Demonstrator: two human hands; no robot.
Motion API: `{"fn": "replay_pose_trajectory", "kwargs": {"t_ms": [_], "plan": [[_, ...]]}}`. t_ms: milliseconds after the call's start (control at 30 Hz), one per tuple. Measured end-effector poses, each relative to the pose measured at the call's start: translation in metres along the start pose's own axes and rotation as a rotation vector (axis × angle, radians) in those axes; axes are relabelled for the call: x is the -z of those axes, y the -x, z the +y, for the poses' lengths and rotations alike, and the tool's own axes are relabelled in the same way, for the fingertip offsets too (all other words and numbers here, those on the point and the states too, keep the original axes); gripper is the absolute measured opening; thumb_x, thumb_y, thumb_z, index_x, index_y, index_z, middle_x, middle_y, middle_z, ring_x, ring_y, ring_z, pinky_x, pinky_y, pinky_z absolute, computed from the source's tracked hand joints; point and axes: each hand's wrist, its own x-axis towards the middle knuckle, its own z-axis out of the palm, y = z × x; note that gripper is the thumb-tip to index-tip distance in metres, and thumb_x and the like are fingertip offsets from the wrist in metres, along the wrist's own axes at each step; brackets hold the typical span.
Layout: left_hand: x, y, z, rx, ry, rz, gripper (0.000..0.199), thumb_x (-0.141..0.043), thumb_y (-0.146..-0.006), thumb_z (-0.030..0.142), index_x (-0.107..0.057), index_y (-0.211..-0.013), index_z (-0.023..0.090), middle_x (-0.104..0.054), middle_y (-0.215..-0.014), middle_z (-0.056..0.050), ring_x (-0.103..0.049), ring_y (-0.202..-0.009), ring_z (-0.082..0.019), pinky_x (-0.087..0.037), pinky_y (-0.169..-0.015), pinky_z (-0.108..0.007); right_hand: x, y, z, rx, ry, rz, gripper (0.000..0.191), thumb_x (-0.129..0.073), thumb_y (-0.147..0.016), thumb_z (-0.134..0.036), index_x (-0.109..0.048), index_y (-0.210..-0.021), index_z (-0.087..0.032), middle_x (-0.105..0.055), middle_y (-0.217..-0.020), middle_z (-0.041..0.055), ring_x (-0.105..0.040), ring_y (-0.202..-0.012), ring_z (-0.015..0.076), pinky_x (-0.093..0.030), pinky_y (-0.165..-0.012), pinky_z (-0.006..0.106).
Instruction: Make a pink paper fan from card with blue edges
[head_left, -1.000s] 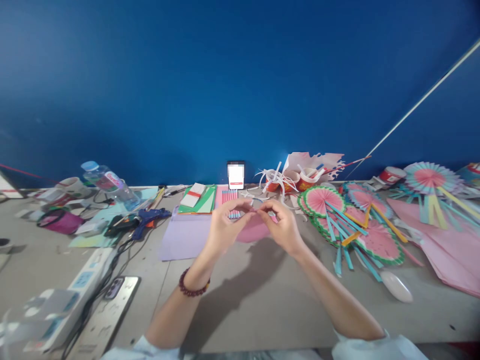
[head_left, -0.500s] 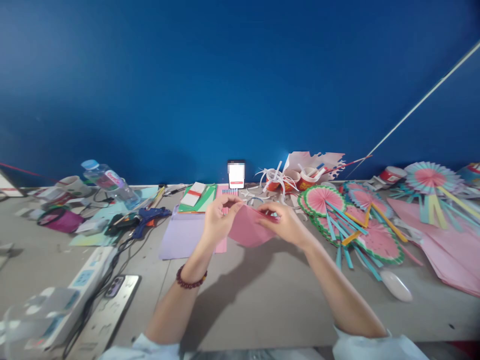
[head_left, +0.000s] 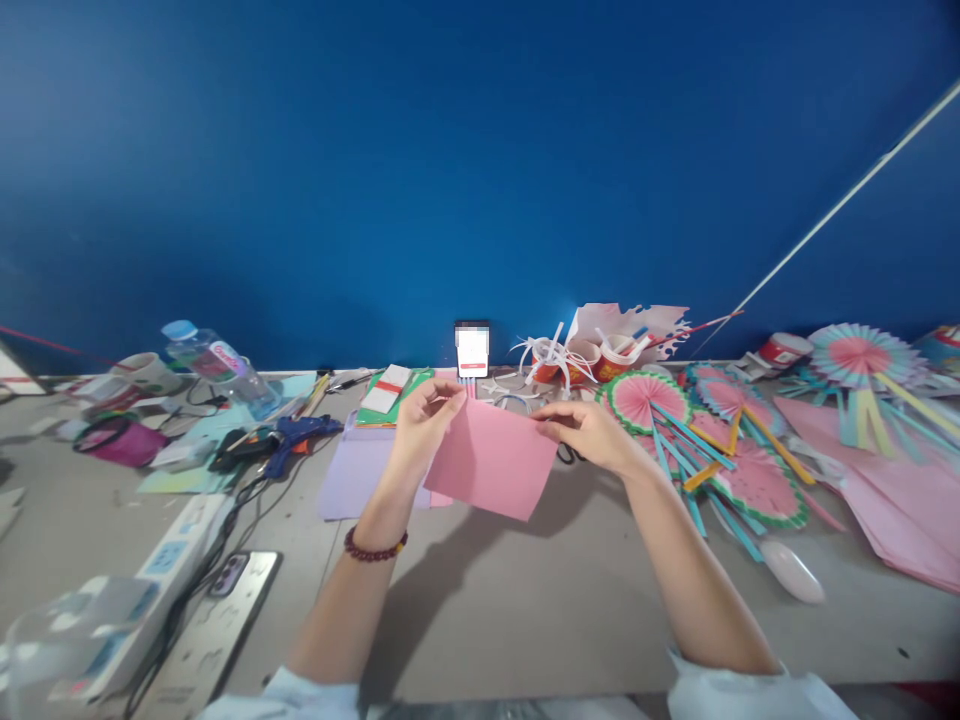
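A pink paper sheet [head_left: 491,458] hangs between my two hands above the grey table, its lower edge tilted down to the right. My left hand [head_left: 426,425] pinches its upper left corner, and a dark red bead bracelet [head_left: 375,547] circles that wrist. The upper right corner is between the thumb and fingers of my right hand [head_left: 589,434]. Beneath and left of the sheet lie purple sheets [head_left: 354,478]. Part of a black-handled tool [head_left: 568,454] shows behind the sheet near my right hand.
On the left are a bottle [head_left: 221,362], a blue glue gun [head_left: 289,440], a power strip [head_left: 154,590] and a phone [head_left: 217,625]. Paper fans [head_left: 649,402], red cups [head_left: 615,358] and a white spoon-shaped object [head_left: 793,572] are on the right. A lit phone [head_left: 472,350] stands behind.
My hands have moved apart. The pink sheet, curved and bunched before, now hangs stretched flat and shows more of its surface.
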Motion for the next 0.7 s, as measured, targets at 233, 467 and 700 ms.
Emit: {"fn": "replay_pose_trajectory", "kwargs": {"t_ms": [233, 467, 700], "plan": [[0.006, -0.006, -0.006, 0.044, -0.032, -0.035, 0.024, -0.073, -0.066, 0.037, -0.067, -0.079, 0.017, -0.066, -0.077, -0.003, -0.058, -0.065, -0.012, -0.041, -0.051, -0.019, 0.003, -0.004, 0.013, -0.064, -0.039, 0.062, 0.023, -0.069, -0.074, -0.037, -0.075, -0.091, -0.021, -0.074, -0.090, 0.0042, -0.068, -0.082, 0.0193, -0.053, -0.075, 0.031], [0.016, -0.013, -0.008, 0.104, -0.072, -0.122, 0.030, -0.078, -0.060, 0.038, -0.072, -0.081, 0.017, -0.068, -0.075, -0.003, -0.057, -0.062, -0.011, -0.046, -0.058, -0.022, 0.006, -0.005, 0.017, -0.049, -0.076, 0.050, 0.026, -0.067, -0.075, -0.036, -0.074, -0.093, -0.019, -0.074, -0.092, 0.0054, -0.067, -0.084, 0.0191, -0.052, -0.077, 0.031], [0.021, -0.022, -0.026, 0.086, -0.135, -0.122, 0.026, -0.075, -0.064, 0.037, -0.072, -0.081, 0.017, -0.070, -0.078, -0.004, -0.060, -0.067, -0.014, -0.048, -0.061, -0.025, 0.002, -0.005, 0.011, -0.077, -0.022, 0.090, 0.020, -0.066, -0.074, -0.034, -0.075, -0.087, -0.021, -0.074, -0.084, 0.0030, -0.066, -0.078, 0.0181, -0.051, -0.072, 0.028]]}}
